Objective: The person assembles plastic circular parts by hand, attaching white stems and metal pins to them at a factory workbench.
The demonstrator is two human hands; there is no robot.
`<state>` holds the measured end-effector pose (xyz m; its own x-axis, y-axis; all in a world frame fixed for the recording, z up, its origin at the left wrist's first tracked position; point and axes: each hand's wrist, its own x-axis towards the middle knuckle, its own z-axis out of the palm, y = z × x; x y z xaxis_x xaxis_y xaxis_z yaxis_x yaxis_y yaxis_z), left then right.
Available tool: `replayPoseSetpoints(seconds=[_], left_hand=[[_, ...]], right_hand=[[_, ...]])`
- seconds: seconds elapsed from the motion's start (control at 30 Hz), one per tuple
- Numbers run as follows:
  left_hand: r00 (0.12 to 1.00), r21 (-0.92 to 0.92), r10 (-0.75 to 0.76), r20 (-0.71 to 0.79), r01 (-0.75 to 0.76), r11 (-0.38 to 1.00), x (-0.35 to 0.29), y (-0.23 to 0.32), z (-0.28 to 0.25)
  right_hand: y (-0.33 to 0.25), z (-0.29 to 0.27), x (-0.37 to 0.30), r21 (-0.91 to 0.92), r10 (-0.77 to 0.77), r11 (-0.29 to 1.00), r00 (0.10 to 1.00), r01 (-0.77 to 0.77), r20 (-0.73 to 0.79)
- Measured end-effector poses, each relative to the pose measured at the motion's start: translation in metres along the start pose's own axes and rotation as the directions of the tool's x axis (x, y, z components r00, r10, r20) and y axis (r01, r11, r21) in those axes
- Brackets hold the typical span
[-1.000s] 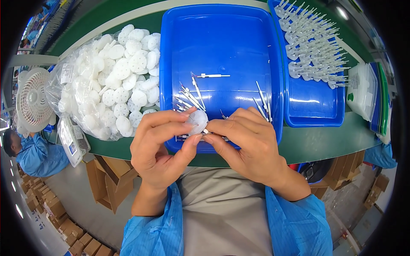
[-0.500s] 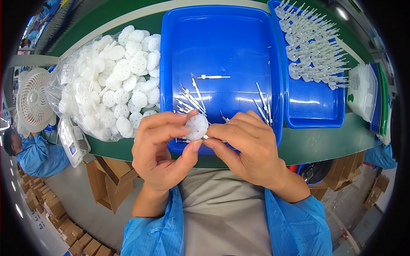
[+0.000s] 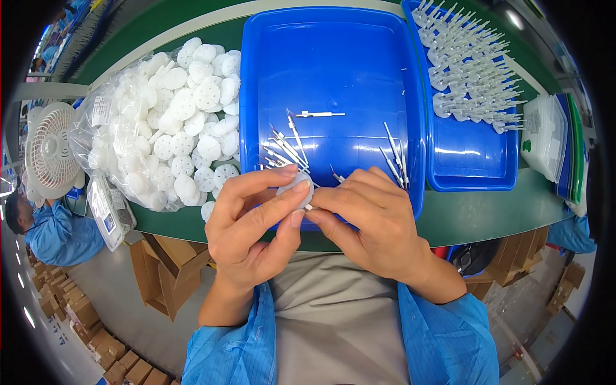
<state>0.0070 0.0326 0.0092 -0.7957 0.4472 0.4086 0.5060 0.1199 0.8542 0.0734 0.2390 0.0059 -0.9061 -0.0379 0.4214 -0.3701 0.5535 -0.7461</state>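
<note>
Above the near rim of the large blue tray (image 3: pixel 420 128), my left hand (image 3: pixel 249 232) pinches a round white plastic disc (image 3: pixel 303 178) between thumb and fingers. My index finger now covers part of its face. Close against the disc's right edge, my right hand (image 3: pixel 372 218) is closed on a thin white rod (image 3: pixel 309 207); only its short end shows between the fingertips. Several similar slim white rods (image 3: pixel 289 151) with dark tips lie loose in the tray. To the left, a heap of white discs with small holes (image 3: pixel 192 102) spills from a clear plastic bag (image 3: pixel 93 138).
A smaller blue tray (image 3: pixel 471 176) at the right holds rows of discs with upright rods (image 3: pixel 475 77). A white fan (image 3: pixel 51 151) and clear box (image 3: pixel 110 215) stand at the left. Cardboard boxes (image 3: pixel 163 276) sit below the green table (image 3: pixel 494 221). Another person (image 3: pixel 61 234) sits far left.
My left index finger has come down across the disc's face, and that hand has shifted slightly right. My right hand has barely moved.
</note>
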Motion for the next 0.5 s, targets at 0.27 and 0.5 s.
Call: replayPoseSetpoints(seconds=[0.27,0.5], left_hand=[[0.993,0.172,-0.072,-0.093,0.087,0.981,-0.002,-0.001,-0.003],[0.955,-0.189,-0.291,-0.059,0.276,0.942,-0.004,-0.007,-0.002]], right_hand=[[0.001,-0.035,0.001,-0.428,0.234,0.889,0.966,-0.165,0.113],[0.010,-0.024,0.001,-0.429,0.177,0.897,0.974,-0.103,0.138]])
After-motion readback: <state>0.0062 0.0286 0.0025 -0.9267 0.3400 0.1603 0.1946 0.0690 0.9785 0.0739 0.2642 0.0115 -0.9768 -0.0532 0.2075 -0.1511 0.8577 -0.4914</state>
